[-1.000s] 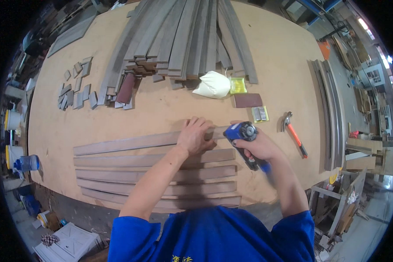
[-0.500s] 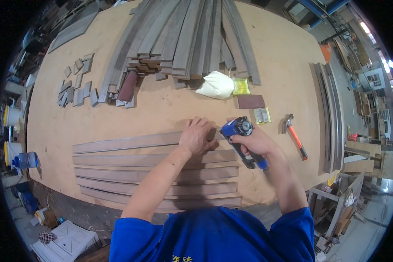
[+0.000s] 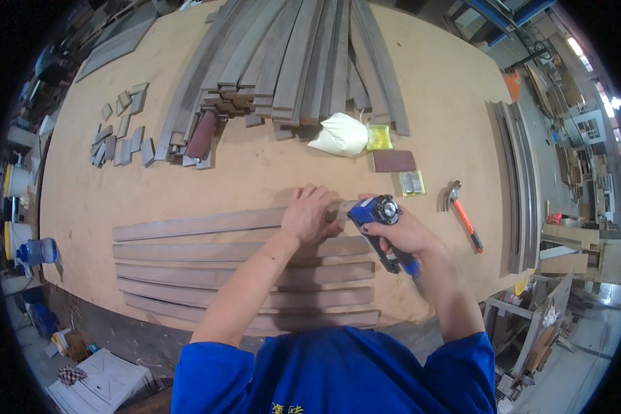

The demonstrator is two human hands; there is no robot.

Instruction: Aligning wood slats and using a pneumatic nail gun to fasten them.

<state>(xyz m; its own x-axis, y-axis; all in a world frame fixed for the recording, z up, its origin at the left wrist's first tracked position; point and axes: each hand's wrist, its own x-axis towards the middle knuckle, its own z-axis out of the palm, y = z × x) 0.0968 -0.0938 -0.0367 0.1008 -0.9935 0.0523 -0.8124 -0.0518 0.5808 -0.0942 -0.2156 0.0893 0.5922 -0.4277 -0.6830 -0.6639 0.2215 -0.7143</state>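
The farthest of five long grey-brown strips, called here the top strip [image 3: 200, 225], is laid across the table [image 3: 455, 103], its right end partly covered by both hands. It is steadied by the left hand [image 3: 309, 214], with fingers bent at its far edge and thumb on its near side; whether it is gripped or only pressed cannot be told. Over its right end, a blue nail gun [image 3: 381, 210] is held in the closed right hand [image 3: 408, 231]. Compared with half a second ago, the gun has been lowered and tipped toward that end, while the left hand has hardly been moved; the tool is thus judged to be set for fastening there. The gun's nose is hidden, so contact cannot be confirmed, and the small bit of wood between thumb and gun is hard to make out. The four other strips [image 3: 324, 274] are spread on the near side of the top strip, partly shadowed. Beyond its right end, a metal staple pack [image 3: 411, 183] is placed, with a hammer [image 3: 465, 217] farther right; beyond its middle, stacked planks [image 3: 283, 69] are cut off by the upper edge
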